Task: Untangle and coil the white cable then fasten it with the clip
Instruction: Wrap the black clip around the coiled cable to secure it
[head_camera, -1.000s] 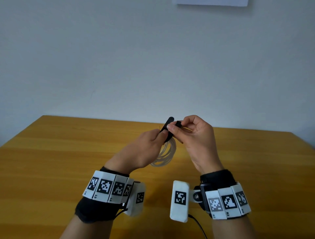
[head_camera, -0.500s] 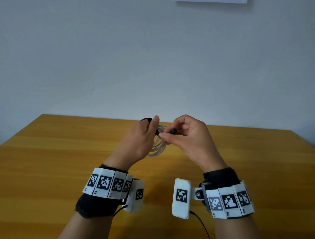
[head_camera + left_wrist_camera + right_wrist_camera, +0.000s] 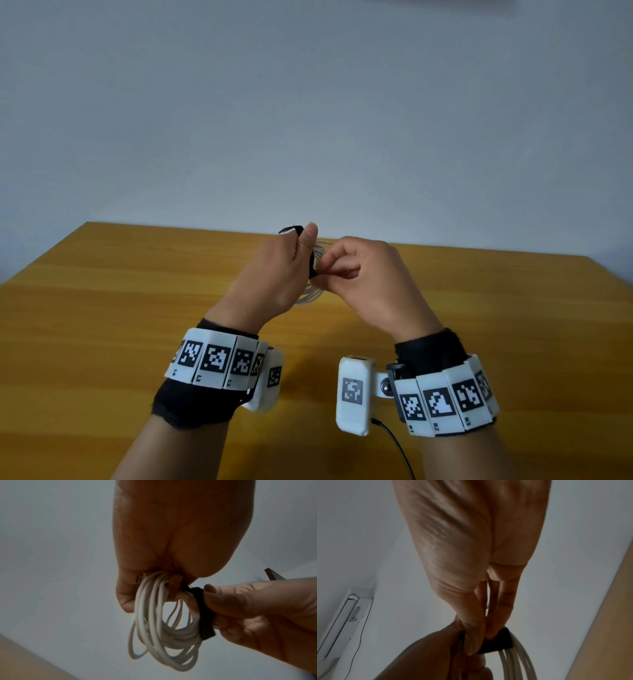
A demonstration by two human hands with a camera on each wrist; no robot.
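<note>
The white cable (image 3: 159, 632) is wound into a coil of several loops and hangs above the table between my hands. My left hand (image 3: 303, 255) grips the top of the coil, and one metal plug (image 3: 139, 578) shows at its fingers. The clip, a black fabric strap (image 3: 205, 616), is wrapped round one side of the coil. My right hand (image 3: 327, 274) pinches the black strap (image 3: 500, 642) between thumb and fingers, against the cable (image 3: 520, 664). One end of the strap (image 3: 293, 230) sticks up behind my left thumb. In the head view my hands hide most of the coil (image 3: 313, 296).
A wooden table (image 3: 102, 325) lies under my hands, with a plain white wall behind it. A wall-mounted air conditioner (image 3: 342, 626) shows in the right wrist view. Black-and-white marker bands sit on both wrists, and a thin black cord (image 3: 397, 448) trails from the right one.
My right hand has carried the strap round the coil and now pinches it closer to my left hand. My left thumb has risen, and the strap's end now stands behind it.
</note>
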